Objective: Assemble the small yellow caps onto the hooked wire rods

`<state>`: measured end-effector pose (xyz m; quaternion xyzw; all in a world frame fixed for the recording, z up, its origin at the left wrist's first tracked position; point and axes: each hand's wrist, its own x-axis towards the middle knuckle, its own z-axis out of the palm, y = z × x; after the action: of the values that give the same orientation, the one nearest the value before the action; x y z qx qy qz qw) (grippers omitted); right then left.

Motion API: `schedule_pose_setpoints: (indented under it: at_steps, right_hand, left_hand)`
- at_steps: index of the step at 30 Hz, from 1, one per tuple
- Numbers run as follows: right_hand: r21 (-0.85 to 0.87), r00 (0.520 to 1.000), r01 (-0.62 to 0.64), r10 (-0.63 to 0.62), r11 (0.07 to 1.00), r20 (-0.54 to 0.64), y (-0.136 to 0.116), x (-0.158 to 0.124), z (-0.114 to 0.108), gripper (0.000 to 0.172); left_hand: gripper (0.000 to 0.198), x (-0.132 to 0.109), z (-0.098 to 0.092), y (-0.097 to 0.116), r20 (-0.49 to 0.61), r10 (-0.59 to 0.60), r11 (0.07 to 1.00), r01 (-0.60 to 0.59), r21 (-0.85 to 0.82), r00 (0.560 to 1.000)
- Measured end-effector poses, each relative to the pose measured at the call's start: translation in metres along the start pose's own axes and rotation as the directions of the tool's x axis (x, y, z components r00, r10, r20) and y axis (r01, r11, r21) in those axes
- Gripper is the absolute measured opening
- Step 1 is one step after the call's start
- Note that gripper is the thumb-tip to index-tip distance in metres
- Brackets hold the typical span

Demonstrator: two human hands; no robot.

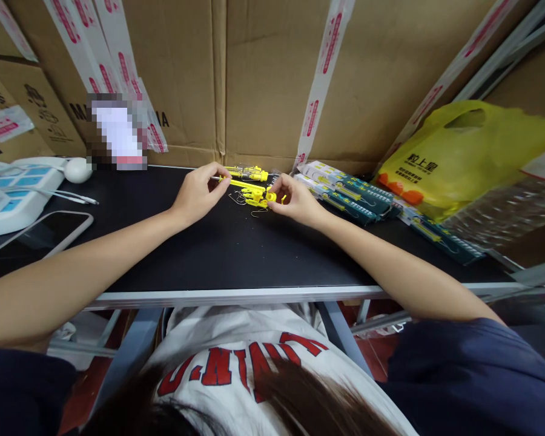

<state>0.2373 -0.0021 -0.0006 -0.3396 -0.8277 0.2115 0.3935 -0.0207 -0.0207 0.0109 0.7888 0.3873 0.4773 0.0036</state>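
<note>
L hand (200, 192) & R hand (298, 201) pinch slim yellow plastic piece (253, 191).

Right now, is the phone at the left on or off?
Looks off: the phone screen is dark, lying flat on the table.

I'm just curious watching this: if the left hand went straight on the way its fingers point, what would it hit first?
The left hand would probably meet the yellow plastic parts first, then the right hand; depth is unclear.
</note>
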Motion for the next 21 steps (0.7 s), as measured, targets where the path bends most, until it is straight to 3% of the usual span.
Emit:
schedule_pose_setpoints:
  at_steps: [5, 12, 16, 21]
  right_hand:
    - [-0.222, 0.997, 0.037, -0.020, 0.974, 0.081, -0.0046, -0.0032, 0.0001, 0.019]
    - [-0.532, 0.980, 0.126, -0.022, 0.838, 0.198, -0.0029, -0.0065, -0.0007, 0.023]
    - [-0.573, 0.978, 0.135, -0.017, 0.808, 0.206, 0.0015, -0.0052, -0.0025, 0.029]
    - [-0.420, 0.986, 0.130, -0.072, 0.898, 0.151, -0.0014, -0.0020, -0.0051, 0.029]
  left_hand:
    - [0.014, 0.0000, -0.0002, -0.0013, -0.023, -0.015, 0.999, 0.015, 0.029, 1.000]
    - [0.015, -0.0009, 0.0015, -0.0001, -0.005, -0.006, 1.000, 0.006, 0.001, 1.000]
    - [0.017, -0.0008, 0.0020, 0.0014, 0.011, 0.001, 1.000, -0.001, -0.003, 1.000]
    - [0.019, -0.0023, 0.0019, 0.0041, 0.068, 0.015, 1.000, -0.014, -0.011, 0.998]
